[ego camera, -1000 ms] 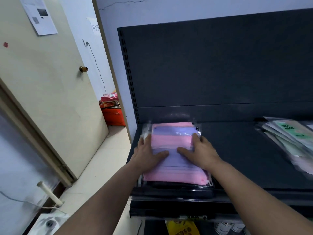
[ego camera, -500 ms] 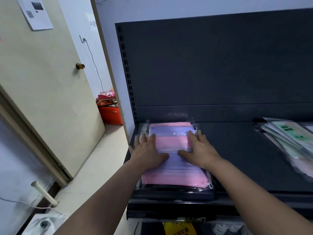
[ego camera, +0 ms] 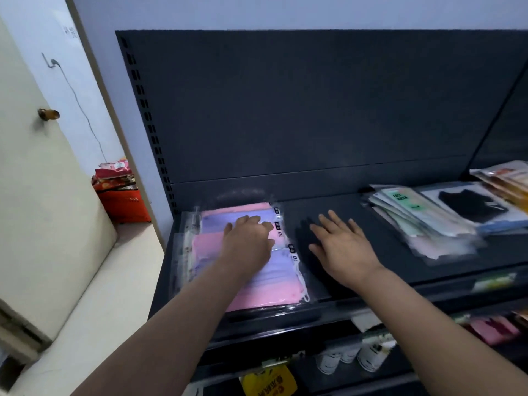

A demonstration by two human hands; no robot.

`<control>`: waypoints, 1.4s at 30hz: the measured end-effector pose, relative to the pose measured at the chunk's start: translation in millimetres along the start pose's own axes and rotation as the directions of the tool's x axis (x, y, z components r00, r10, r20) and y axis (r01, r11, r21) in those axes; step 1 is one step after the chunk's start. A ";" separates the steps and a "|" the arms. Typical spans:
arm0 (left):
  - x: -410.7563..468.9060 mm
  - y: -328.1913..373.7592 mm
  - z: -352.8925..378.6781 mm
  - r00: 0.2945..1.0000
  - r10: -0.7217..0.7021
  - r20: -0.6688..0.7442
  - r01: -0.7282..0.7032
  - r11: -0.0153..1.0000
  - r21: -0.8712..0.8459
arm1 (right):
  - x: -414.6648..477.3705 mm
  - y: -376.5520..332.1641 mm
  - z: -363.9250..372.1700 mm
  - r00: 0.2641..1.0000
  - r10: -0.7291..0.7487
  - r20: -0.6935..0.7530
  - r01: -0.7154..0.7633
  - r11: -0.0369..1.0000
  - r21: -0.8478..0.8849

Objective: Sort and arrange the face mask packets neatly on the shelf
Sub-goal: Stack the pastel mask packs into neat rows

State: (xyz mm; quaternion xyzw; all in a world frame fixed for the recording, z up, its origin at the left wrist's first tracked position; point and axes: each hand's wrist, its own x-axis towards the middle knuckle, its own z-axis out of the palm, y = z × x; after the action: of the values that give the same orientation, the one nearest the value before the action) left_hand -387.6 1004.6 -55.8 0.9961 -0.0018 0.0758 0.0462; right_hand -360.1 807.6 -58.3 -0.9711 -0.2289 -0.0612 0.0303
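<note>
Face mask packets (ego camera: pixel 268 292), pink and purple, lie stacked at the left end of the shelf (ego camera: pixel 323 207) under the palm-down left hand (ego camera: pixel 248 247); the right hand (ego camera: pixel 343 250) hovers spread and empty beside them. They look light, floppy and slippery, best gripped at the edges. Bare shelf separates them from the loose pile (ego camera: pixel 414 224) rightward.

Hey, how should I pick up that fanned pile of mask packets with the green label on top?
Probably take the fanned pile by its near end, coming from the shelf on its left with the right hand. The packets lie flat and splayed, so slide fingers beneath, thumb on top, to gather all layers.
</note>
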 end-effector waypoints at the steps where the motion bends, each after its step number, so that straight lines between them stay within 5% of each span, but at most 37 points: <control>1: 5.7 9.5 2.2 1.000 0.024 -0.009 -0.024 1.000 0.006 | -3.3 13.7 -2.2 0.999 0.036 0.000 -0.036 0.999 -0.004; 12: 93.2 164.9 24.3 0.979 0.189 0.073 -0.180 0.977 -0.113 | -2.4 186.2 -6.3 0.942 0.335 -0.021 -0.336 0.939 -0.073; 20: 163.1 266.1 57.8 0.929 0.236 0.285 -0.212 0.971 -0.113 | 14.7 273.2 -1.3 0.975 0.162 0.149 -0.173 0.982 0.071; 30: 200.3 360.2 67.9 0.904 0.244 0.351 -0.242 0.969 -0.051 | 7.3 382.5 -15.3 0.966 0.139 0.220 -0.181 0.966 0.184; 34: 213.2 372.0 46.6 0.916 0.358 0.180 -0.382 0.916 0.122 | 2.8 396.9 -24.0 0.986 0.160 0.039 -0.163 0.910 0.382; 42: 214.6 365.3 69.0 0.783 0.605 0.144 -0.622 0.757 0.201 | -3.0 407.0 -30.6 0.937 0.306 -0.166 -0.223 0.893 0.390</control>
State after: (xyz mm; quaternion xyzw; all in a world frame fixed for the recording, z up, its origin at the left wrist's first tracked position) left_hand -168.9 635.2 -57.7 0.9404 -0.3206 0.0515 -0.1009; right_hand -183.6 440.0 -40.9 -0.9574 -0.0963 -0.1213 0.2437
